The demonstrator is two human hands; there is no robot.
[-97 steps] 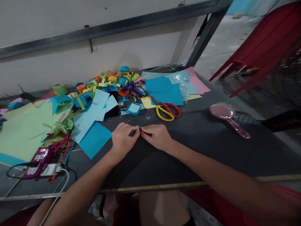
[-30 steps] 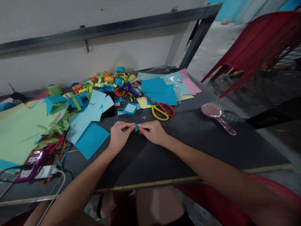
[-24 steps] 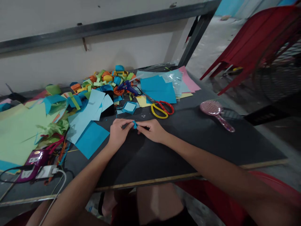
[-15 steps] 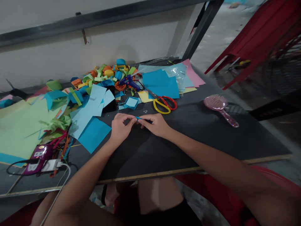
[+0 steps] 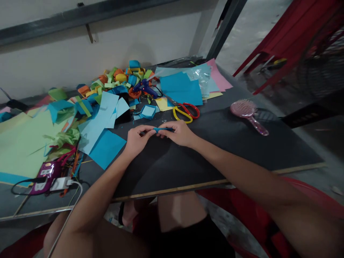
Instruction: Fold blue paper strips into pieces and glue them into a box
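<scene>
A small folded strip of blue paper (image 5: 156,130) is pinched between both hands, above the dark table (image 5: 166,172). My left hand (image 5: 138,141) grips its left end with thumb and forefinger. On the other end, my right hand (image 5: 179,133) closes the same way, and its fingers hide part of the strip. Just beyond the hands lie scissors (image 5: 185,113) with one yellow and one red handle. A small blue paper box with a pale top (image 5: 148,111) rests behind my left hand. Left of that hand is a blue paper square (image 5: 107,147).
Folded coloured paper pieces (image 5: 118,77) are heaped by the wall, beside a blue glue gun (image 5: 145,87). Blue sheets (image 5: 181,87) lie behind the scissors. A pink hairbrush (image 5: 248,114) sits at right. At left are a purple power strip (image 5: 47,175) with cables and green paper (image 5: 24,150).
The view has shifted slightly, so the table sits higher in it. More of the blue strip shows between my fingers. Both hands keep their pinch.
</scene>
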